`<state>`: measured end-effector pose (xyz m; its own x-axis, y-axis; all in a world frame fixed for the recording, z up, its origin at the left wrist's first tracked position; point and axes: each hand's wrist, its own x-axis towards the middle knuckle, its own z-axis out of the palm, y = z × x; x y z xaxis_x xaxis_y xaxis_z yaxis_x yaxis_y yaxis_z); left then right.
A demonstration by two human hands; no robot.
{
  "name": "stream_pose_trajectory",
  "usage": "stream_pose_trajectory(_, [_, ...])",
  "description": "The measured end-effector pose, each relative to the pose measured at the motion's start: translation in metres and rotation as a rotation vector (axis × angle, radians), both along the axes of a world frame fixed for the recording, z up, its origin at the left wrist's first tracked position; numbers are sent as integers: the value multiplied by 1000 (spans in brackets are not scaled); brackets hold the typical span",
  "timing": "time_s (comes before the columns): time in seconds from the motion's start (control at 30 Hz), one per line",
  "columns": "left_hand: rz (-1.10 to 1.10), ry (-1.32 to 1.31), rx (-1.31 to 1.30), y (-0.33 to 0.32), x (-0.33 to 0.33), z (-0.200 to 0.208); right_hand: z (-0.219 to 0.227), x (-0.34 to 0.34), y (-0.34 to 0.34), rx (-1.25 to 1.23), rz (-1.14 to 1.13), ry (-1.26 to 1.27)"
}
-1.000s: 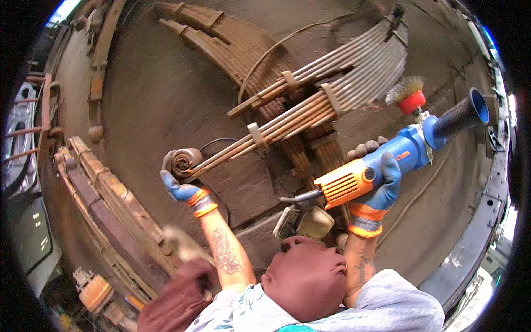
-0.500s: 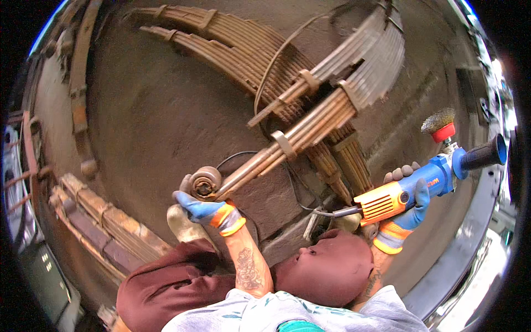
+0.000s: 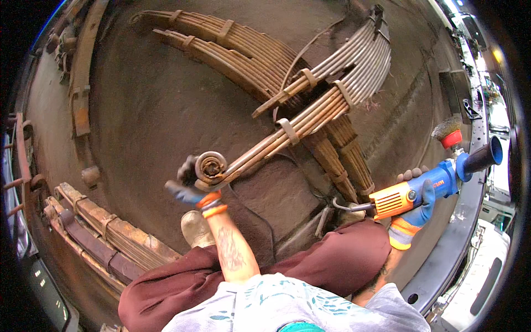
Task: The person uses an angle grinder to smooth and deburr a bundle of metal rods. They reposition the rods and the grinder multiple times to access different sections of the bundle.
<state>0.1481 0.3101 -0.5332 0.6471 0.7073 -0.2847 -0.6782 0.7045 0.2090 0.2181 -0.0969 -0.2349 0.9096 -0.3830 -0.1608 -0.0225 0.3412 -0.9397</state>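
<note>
A leaf spring pack (image 3: 265,141) with strapped, curved steel leaves lies diagonally over other leaf springs, its rolled eye (image 3: 211,167) toward me. My left hand (image 3: 191,188), in a blue and grey glove with an orange cuff, is at this eye, its grey fingers curled against the far left side; the eye partly hides the grip. Off to the right, my right hand (image 3: 423,205) is wrapped round the body of a blue and yellow angle grinder (image 3: 412,195). The grinder carries a red-collared wire cup brush (image 3: 449,133), pointing up and away from the spring, and a black side handle (image 3: 482,160).
Beneath the spring pack, rusty leaf springs (image 3: 238,61) cross it on the brown floor. More spring packs (image 3: 110,227) lie at left. The grinder's cord (image 3: 348,208) runs from its rear end. A dark metal rail (image 3: 448,265) curves along the right.
The view has shifted a little. My left hand has moved slightly to the left round the spring eye. The grinder stays in my right hand, now a little lower and farther right.
</note>
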Motion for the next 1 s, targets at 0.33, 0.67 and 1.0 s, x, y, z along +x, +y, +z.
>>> stream_pose_trajectory(0.33, [-948, 225, -344, -109, 67, 6, 7, -2, -9, -91, -66, -2])
stream_pose_trajectory(0.67, [-923, 240, -47, 33, 98, 6, -8, -3, -23, 89, -17, 3])
stream_pose_trajectory(1.0, [-911, 827, 1034, 299, 192, -17, -15, 0, -18, 161, 31, -64])
